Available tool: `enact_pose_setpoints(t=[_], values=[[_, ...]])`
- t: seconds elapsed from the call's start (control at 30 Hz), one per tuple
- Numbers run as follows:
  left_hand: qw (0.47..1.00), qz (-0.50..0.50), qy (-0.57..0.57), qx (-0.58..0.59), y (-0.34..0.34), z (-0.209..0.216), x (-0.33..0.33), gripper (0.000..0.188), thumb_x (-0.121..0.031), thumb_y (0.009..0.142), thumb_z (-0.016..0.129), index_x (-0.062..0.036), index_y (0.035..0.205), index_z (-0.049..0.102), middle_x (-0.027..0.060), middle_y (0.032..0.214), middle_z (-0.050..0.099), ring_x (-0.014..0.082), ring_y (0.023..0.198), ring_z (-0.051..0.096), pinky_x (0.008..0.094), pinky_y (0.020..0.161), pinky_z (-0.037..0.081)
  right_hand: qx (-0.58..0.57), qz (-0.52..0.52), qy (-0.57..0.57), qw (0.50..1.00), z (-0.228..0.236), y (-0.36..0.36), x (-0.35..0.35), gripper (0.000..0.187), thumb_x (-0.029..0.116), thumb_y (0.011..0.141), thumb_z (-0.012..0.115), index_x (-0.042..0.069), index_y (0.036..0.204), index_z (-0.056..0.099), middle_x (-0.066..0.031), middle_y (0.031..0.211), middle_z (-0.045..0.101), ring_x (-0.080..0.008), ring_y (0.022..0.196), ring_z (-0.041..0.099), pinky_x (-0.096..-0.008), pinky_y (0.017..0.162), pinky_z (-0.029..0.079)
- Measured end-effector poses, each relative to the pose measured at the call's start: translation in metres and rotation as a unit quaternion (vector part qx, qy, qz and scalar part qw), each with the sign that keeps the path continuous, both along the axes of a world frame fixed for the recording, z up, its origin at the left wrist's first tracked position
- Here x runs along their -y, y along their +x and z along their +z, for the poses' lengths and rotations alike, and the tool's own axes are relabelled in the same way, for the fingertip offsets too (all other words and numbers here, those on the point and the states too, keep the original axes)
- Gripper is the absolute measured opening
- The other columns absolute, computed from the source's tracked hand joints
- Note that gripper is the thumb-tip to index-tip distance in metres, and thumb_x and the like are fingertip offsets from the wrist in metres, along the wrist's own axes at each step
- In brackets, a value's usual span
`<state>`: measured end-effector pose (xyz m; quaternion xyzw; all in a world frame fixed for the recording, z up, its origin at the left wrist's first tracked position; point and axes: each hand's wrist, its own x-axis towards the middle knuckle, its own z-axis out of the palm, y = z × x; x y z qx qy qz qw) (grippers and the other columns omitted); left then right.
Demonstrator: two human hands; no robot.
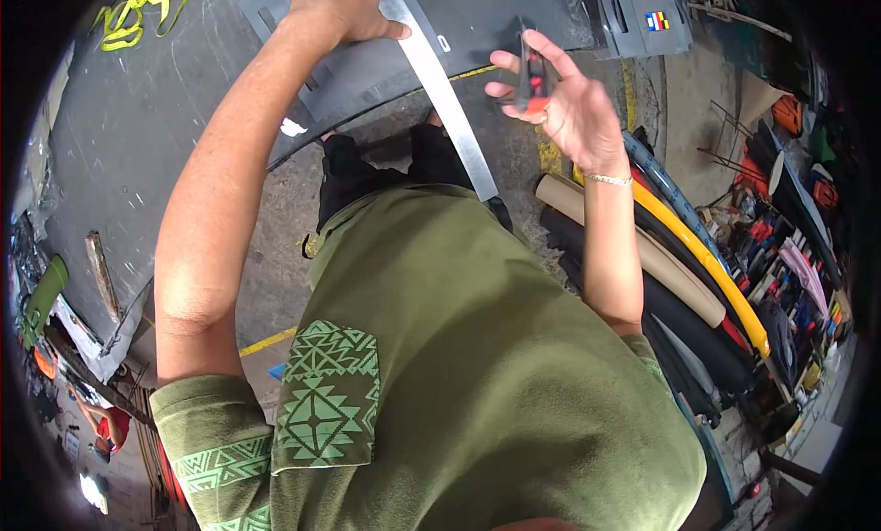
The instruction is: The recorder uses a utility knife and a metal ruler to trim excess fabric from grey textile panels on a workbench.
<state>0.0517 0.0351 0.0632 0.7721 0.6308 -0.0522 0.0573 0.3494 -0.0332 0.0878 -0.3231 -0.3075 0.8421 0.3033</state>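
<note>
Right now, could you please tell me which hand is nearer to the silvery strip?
Left: the left hand touches the silvery strip near the picture's top, while the right hand is apart, to its right.

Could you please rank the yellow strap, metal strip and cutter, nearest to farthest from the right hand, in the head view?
1. Cutter, held in the right hand.
2. Metal strip, just left of it.
3. Yellow strap, far upper left.

A yellow strap [122, 45] lies upper left — a tan roll [676, 279], right.
</note>
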Motion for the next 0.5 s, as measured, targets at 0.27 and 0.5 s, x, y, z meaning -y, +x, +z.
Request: enact_pose_setpoints(t=[0.27,0.5], values=[[0.973,0.053,-0.214,-0.069,-0.047,-0.066,-0.018,0.132,-0.077,0.075,0.071,0.0123,0.158,0.019,0.0332,0.166,0.015,0.0466,0.156,0.014,0.0555,0.125,0.022,0.323,-0.091,0.162,0.928,-0.015,0.022,-0.045,0.053,0.037,0.095,0.075,-0.002,0.129,0.064,-0.0159,0.087,0.076,-0.0265,0.086,0.077,-0.0371,0.079,0.065],[0.970,0.066,-0.225,-0.070,-0.004,0.016,-0.006,0.136,-0.077,0.074,0.072,0.0130,0.158,0.016,0.0326,0.167,0.013,0.0464,0.156,0.013,0.0544,0.125,0.022,0.331,-0.118,0.454,0.819,-0.040,-0.013,-0.103,0.057,0.007,0.096,0.071,0.000,0.148,0.049,-0.0040,0.102,0.068,-0.0141,0.089,0.066,-0.0299,0.082,0.056]])
